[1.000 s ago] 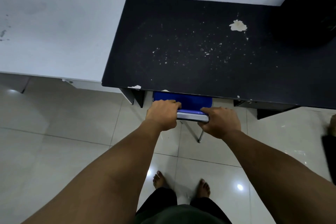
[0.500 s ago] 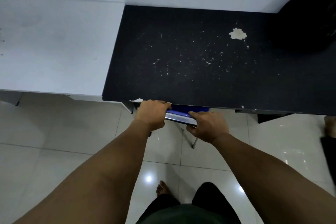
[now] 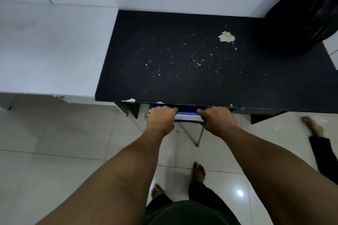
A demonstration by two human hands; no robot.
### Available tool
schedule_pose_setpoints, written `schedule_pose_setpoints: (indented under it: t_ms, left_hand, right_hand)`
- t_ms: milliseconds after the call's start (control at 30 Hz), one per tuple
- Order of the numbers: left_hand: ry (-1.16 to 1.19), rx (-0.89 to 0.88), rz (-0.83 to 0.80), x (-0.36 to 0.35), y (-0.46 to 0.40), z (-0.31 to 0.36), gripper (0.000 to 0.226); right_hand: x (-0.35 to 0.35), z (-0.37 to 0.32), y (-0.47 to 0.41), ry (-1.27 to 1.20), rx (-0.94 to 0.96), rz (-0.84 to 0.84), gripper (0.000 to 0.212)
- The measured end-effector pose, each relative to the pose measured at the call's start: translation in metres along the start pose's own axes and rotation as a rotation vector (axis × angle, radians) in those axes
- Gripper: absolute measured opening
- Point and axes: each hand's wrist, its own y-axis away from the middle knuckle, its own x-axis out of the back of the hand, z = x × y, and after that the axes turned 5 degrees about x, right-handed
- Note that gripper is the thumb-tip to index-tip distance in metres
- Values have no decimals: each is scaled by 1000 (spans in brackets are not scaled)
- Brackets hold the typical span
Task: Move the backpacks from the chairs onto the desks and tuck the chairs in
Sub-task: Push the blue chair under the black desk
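Head view, looking down. Left hand (image 3: pixel 161 118) and right hand (image 3: pixel 215 119) side by side at centre frame, fingers curled over and clamped on the top rail of the blue chair (image 3: pixel 186 113). Chair backrest lying between and just beyond the two hands, at the near edge of the black counter (image 3: pixel 182 78); seat hidden under the counter; one metal chair leg (image 3: pixel 200 136) visible below the right hand. Black counter top speckled with pale flecks, with a chipped pale patch (image 3: pixel 226 36) right of centre. Black backpack (image 3: pixel 309 12) resting on the counter at upper right of the frame, well apart from both hands. White counter (image 3: pixel 54 51) adjoining at left. Bare feet on the tiled floor (image 3: pixel 64 142) at lower centre; another person's foot (image 3: pixel 312 126) at the right edge.
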Motion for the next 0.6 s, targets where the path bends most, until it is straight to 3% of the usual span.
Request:
schedule_pose_setpoints:
  t_ms: [600]
  left_hand:
    - [75,-51,-7,-9,-32,-4,29]
  right_hand:
    - [0,16,-10,-72,-47,47,31]
